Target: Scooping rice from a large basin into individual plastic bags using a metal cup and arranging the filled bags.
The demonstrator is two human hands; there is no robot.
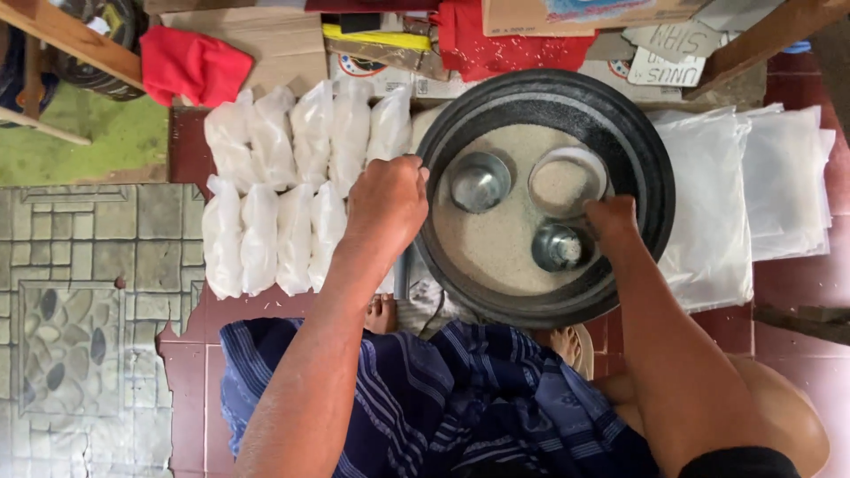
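A big black basin [645,150] holds pale grain. In the grain sit a metal cup [479,181], a round bowl full of grain [567,180] and a second metal cup [560,247]. My left hand [388,202] is closed at the basin's left rim, over the filled bags. My right hand [611,219] is inside the basin, fingers curled at the second metal cup, beside the bowl. Whether it grips the cup is unclear.
Two rows of filled clear bags [274,190] lie left of the basin. A stack of empty plastic bags [753,186] lies to its right. Cardboard boxes [390,66] and red cloth [193,64] stand behind. My lap wears a blue striped cloth [460,398].
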